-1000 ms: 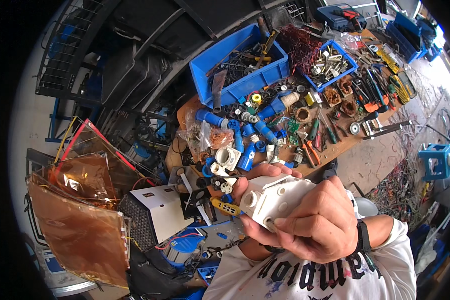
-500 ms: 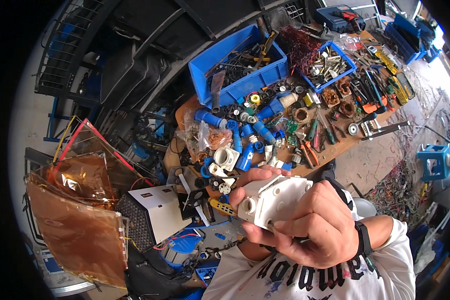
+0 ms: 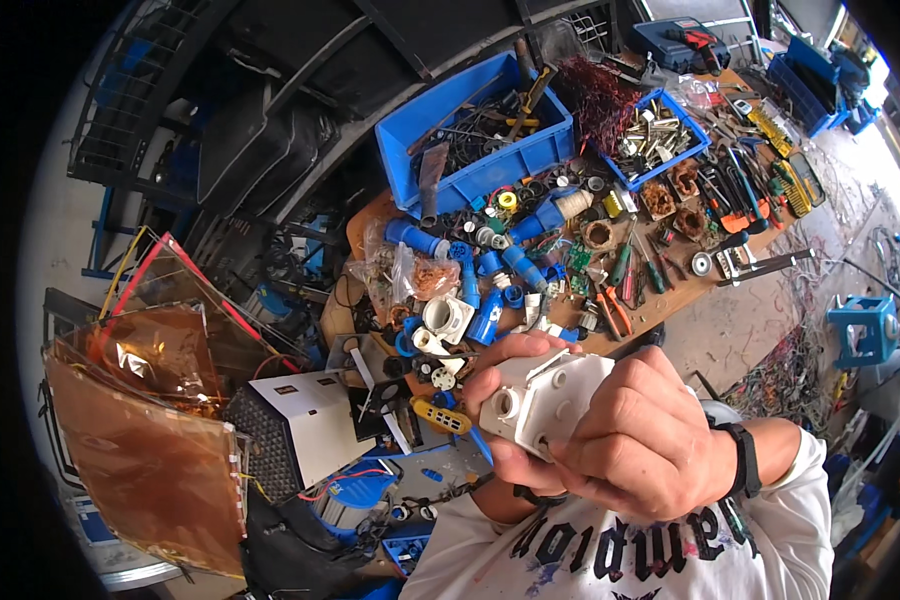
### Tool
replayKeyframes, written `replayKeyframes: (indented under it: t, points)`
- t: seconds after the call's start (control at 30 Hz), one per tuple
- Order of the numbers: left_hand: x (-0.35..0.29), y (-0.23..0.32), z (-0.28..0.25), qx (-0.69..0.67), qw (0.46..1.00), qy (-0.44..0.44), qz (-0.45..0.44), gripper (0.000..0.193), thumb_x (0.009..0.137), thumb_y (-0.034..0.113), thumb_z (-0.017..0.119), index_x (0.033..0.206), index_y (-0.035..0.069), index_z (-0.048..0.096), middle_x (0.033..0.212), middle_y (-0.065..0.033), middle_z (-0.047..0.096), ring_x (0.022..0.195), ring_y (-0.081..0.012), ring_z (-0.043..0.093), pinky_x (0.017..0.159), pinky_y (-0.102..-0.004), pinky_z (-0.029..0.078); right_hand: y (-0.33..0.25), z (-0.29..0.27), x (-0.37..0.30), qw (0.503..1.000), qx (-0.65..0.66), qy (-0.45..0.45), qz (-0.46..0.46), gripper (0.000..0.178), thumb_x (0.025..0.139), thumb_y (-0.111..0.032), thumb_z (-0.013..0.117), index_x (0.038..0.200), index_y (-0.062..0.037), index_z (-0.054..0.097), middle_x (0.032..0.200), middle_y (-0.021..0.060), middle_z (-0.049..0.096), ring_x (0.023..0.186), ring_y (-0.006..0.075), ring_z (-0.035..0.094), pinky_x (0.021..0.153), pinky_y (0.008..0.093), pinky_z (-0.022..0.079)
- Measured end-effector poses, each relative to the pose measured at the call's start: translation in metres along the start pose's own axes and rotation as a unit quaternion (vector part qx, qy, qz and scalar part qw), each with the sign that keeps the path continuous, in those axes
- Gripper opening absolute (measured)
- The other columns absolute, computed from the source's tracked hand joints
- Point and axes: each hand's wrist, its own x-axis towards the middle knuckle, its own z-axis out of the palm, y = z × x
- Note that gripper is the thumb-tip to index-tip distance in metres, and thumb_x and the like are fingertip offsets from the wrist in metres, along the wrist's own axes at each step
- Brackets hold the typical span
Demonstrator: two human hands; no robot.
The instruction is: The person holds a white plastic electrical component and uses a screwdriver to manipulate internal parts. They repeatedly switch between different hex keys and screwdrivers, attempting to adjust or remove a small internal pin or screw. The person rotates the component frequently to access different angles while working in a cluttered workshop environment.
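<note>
A white plastic housing (image 3: 536, 405), boxy with a round threaded spout on its left side, is held up in front of my chest. My left hand (image 3: 510, 372) grips it from the left, fingers curled over the top and the thumb side below. On the right, my right hand (image 3: 642, 440) is closed on the same housing, its knuckles hiding that end. The fingertips of the right hand press near the lower edge of the flat face. Behind my left hand lies a yellow tool (image 3: 440, 415) with dark slots.
The wooden bench (image 3: 685, 290) beyond carries blue and white plastic fittings, pliers (image 3: 615, 310) and screwdrivers. A large blue crate (image 3: 480, 185) of tools and a smaller blue tray (image 3: 660, 135) of metal parts stand farther back. Copper-coloured sheeting (image 3: 145, 450) stands at left; a blue stool (image 3: 863, 325) at right.
The housing has tilted slightly, and its right end is more covered by my right hand. Both hands keep their grip. The whole view has shifted a little.
</note>
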Motion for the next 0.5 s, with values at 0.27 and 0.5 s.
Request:
replayKeyframes:
  t: [0.27,0.5]
  points:
    - [0.001,0.012,0.015,-0.009,0.994,0.044,-0.103,0.059,0.097,0.059,0.028,0.142,0.024,0.041,0.119,-0.0152,0.055,0.095,-0.0314,0.055,0.08,-0.0467,0.052,0.003,-0.022,0.007,0.999,-0.038,-0.027,-0.005,0.017,0.071,-0.001,0.076,0.084,-0.0084,0.069,0.082,0.0026,0.061,0.066,0.017,0.057,0.057,0.0303,0.041]
    - [0.005,0.021,0.017,-0.158,0.956,0.065,-0.237,0.054,0.098,0.058,0.032,0.139,0.025,0.045,0.116,-0.0132,0.056,0.098,-0.0292,0.053,0.08,-0.0459,0.051,-0.008,-0.045,0.005,0.959,0.207,0.118,0.157,0.013,0.085,-0.002,0.073,0.097,0.0013,0.069,0.09,0.0132,0.067,0.076,0.0236,0.067,0.068,0.0316,0.055]
